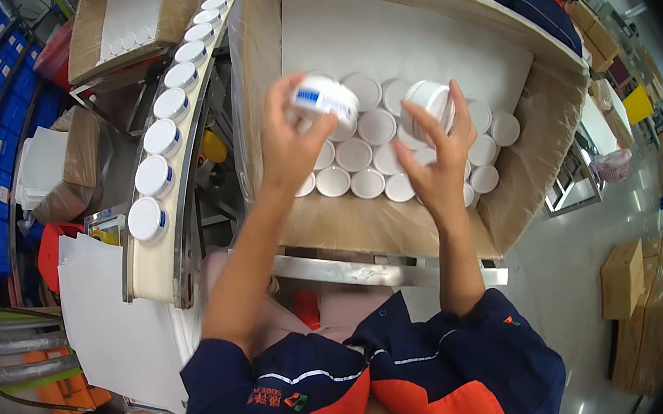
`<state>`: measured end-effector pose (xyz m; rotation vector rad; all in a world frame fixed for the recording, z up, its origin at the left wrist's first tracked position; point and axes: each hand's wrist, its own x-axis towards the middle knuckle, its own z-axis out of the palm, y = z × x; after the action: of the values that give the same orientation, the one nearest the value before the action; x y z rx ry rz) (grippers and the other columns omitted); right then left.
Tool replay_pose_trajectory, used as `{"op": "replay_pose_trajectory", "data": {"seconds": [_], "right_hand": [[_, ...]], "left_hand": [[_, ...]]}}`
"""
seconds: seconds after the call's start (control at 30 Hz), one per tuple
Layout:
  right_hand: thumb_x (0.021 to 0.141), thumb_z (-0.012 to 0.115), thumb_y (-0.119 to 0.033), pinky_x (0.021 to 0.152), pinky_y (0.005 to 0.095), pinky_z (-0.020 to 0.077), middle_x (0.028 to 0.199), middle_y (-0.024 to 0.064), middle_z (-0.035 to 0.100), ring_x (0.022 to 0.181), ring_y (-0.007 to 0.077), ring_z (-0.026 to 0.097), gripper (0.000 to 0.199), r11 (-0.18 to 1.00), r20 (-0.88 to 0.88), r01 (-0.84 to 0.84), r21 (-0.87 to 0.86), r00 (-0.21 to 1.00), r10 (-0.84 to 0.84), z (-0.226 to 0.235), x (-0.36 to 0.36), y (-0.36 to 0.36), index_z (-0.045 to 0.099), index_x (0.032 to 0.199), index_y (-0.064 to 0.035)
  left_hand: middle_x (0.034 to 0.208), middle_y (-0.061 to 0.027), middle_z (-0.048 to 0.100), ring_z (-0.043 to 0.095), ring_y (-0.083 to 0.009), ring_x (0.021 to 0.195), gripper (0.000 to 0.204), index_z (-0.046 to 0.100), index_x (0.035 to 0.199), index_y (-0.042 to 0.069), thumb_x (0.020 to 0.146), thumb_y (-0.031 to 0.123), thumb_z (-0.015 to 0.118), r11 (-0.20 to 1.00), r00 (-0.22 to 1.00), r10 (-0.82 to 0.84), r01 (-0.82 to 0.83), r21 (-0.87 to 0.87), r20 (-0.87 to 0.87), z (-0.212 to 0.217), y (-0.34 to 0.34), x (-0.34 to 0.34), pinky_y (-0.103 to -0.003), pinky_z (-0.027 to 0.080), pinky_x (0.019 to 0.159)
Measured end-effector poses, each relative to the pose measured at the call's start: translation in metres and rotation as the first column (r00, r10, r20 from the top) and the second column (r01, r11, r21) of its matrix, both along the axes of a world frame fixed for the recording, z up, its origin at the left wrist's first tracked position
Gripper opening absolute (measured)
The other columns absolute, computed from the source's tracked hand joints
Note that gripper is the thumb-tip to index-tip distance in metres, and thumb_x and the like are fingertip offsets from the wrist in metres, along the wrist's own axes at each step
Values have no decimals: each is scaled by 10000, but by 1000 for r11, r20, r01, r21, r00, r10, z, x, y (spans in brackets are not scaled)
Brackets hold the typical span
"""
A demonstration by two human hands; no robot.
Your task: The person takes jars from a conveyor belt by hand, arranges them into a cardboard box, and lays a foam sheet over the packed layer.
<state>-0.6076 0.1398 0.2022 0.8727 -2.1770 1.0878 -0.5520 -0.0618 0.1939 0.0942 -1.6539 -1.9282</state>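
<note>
My left hand [295, 133] grips a white round jar [324, 96] with a blue-and-white label, tilted above a large carton. In my right hand [442, 152] is a second white jar [428, 102], also tipped, between thumb and fingers. Both are held over the open brown carton [382, 216], which has a clear plastic liner. Inside it, several white round jars [359, 154] sit close together along the near side, and a white sheet [401, 33] lies behind them. The left hand and its jar are slightly blurred.
To the left, a narrow conveyor [152, 266] carries a row of white labelled jars [154, 176]. Another carton [81, 51] stands at the far left. White sheets [113, 316] are stacked beside the conveyor. A metal rail [372, 271] runs before the carton; boxes [623, 279] stand right.
</note>
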Motion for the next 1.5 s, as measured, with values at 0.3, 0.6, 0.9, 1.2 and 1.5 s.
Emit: {"op": "replay_pose_trajectory", "data": {"seconds": [0.3,0.6,0.9,1.2,1.5], "right_hand": [[769,791,-125,1035,501,377,1447,265,425,1238,445,396,829,997,-150,-68,-42,987,61,-45,-149,-99,418,1507,-181],[748,826,-205,1023,514,412,1440,240,447,1203,462,448,785,973,-143,-9,230,989,43,-74,-162,-138,486,1455,-205],[829,727,-8,848,398,514,1103,164,686,975,311,651,328,827,-145,-497,-263,868,475,-9,6,-147,663,1150,10],[967,611,-377,1065,563,372,1462,244,448,1315,401,464,475,740,-214,-524,422,735,643,-71,37,-360,545,1410,-219],[512,839,-727,1041,578,438,1498,259,393,1326,477,421,1066,291,272,-583,758,689,672,-29,69,-354,579,1419,-229]], "left_hand": [[1369,-203,494,425,-407,1336,646,567,1318,58,699,127,738,205,936,353,-95,-974,-17,-16,-90,-159,-534,316,1133],[1646,-251,158,183,-447,1512,798,321,1567,94,864,199,685,244,926,370,-24,-970,70,-18,-74,-131,-585,161,1215],[1581,-302,237,238,-467,1478,943,322,1549,47,774,214,833,303,464,886,-599,-741,-13,-48,-52,199,-519,197,1204],[1623,-221,237,281,-464,1455,814,381,1551,279,852,527,715,199,363,908,62,-978,208,-57,-129,229,-658,207,1141],[1423,-172,526,475,-359,1300,710,521,1441,172,843,487,736,208,284,943,-95,-973,174,-60,-102,272,-522,320,1036]]}}
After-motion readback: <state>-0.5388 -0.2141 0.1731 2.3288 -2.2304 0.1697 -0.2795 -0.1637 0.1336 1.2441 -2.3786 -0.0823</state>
